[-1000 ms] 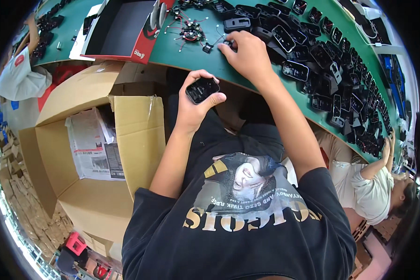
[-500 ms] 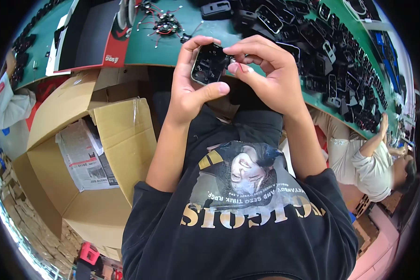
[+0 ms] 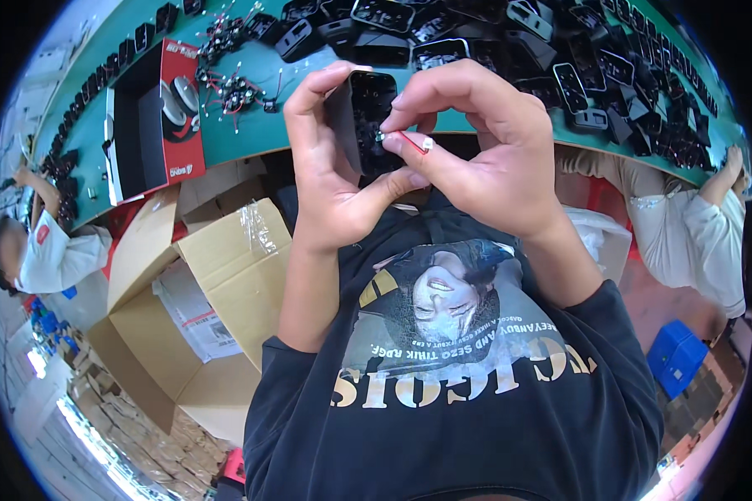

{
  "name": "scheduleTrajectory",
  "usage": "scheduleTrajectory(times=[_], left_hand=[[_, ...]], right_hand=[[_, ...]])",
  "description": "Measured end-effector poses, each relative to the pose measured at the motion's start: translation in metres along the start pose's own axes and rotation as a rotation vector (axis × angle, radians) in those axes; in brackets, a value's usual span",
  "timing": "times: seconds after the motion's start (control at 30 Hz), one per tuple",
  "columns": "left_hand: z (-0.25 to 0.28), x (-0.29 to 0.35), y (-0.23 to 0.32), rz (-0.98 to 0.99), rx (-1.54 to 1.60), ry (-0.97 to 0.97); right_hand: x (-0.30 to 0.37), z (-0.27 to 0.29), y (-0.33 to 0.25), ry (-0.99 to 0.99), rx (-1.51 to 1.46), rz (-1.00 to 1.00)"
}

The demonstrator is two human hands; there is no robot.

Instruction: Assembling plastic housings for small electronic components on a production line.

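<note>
My left hand [image 3: 324,179] is wrapped round a black plastic housing [image 3: 373,104], holding it tilted on edge with its hollow side turned toward the right. In the pinch of my right hand [image 3: 497,154], thumb against forefinger, is a small wired component [image 3: 381,136] with a green tip, right at the housing's opening. A red wire [image 3: 411,142] runs from it over my thumb to a small white plug [image 3: 428,144]. Whether the component touches the inside of the housing I cannot tell. Both hands are above my lap, by the near edge of the green table [image 3: 263,134].
Many black housings [image 3: 572,83] are heaped at the table's right. Wired components [image 3: 230,92] lie in a tangle beside an open red-and-black box [image 3: 180,150]. An open cardboard carton [image 3: 154,334] stands at my left. Other people [image 3: 63,250] sit to the left and right.
The view has shifted, showing more of the table's left side. The housing has turned more on edge, and my right fingertips have moved over its opening with the wired component.
</note>
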State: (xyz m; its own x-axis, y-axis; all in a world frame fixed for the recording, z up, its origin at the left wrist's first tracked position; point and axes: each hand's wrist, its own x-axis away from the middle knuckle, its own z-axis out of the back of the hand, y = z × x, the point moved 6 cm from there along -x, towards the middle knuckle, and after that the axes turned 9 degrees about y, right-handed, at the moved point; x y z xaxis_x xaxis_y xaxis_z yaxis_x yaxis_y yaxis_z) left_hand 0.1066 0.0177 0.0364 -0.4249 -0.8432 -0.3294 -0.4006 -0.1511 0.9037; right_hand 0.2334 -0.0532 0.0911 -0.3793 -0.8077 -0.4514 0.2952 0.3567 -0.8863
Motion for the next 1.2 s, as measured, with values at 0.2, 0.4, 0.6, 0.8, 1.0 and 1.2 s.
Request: scheduleTrajectory(times=[0.2,0.4,0.6,0.8,1.0,1.2], left_hand=[[-0.015,0.001,0.003,-0.030,-0.140,-0.079],[-0.035,-0.002,0.017,-0.152,-0.291,-0.186],[-0.044,0.006,0.026,-0.122,-0.268,-0.170],[-0.044,0.025,0.025,0.174,-0.010,-0.009],[-0.050,0.038,0.041,0.134,-0.361,0.094],[-0.039,0.053,0.017,0.223,-0.177,0.067]], right_hand=[[0.010,0.018,-0.001,0.017,-0.007,-0.063],[0.018,0.030,0.008,0.056,-0.170,-0.227],[0.038,0.028,0.036,0.145,-0.548,-0.481],[0.057,0.007,0.044,0.250,-0.956,-0.580],[0.075,-0.013,0.044,0.288,-1.203,-0.517],[0.090,0.000,0.051,0.324,-0.991,-0.624]])
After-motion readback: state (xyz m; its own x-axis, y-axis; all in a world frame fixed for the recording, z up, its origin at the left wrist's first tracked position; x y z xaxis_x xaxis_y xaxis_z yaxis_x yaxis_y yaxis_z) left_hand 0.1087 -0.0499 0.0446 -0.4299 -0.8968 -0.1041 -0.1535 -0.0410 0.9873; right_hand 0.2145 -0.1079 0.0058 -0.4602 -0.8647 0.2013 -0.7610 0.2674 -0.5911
